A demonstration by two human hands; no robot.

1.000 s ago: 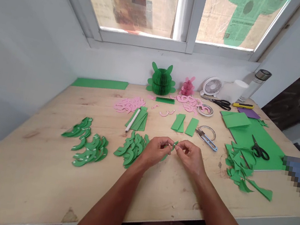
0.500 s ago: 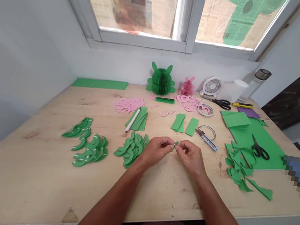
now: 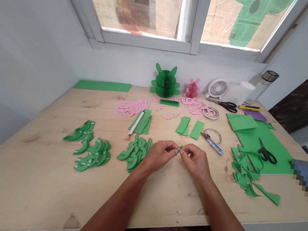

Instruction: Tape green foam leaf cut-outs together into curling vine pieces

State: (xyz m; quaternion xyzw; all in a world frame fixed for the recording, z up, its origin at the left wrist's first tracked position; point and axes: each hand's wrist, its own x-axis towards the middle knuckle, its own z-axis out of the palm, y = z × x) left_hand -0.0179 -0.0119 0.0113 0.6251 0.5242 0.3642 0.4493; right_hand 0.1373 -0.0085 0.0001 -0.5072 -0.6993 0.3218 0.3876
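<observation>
The left hand (image 3: 162,154) and right hand (image 3: 196,161) are pinching 1 small green piece (image 3: 180,147) between them over the table (image 3: 29,173); curved green cutouts (image 3: 134,153) are lying beside the left, and blue snips (image 3: 216,147) are resting beyond the right.

L hand (image 3: 161,156), R hand (image 3: 197,163) — fingers (image 3: 171,143) pinched

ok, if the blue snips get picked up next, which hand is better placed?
Right, I'd say. The right hand is nearer the blue snips, which lie just beyond it; the left hand would have to reach across. Both pinch the small green piece, so the left would hold it alone.
</observation>
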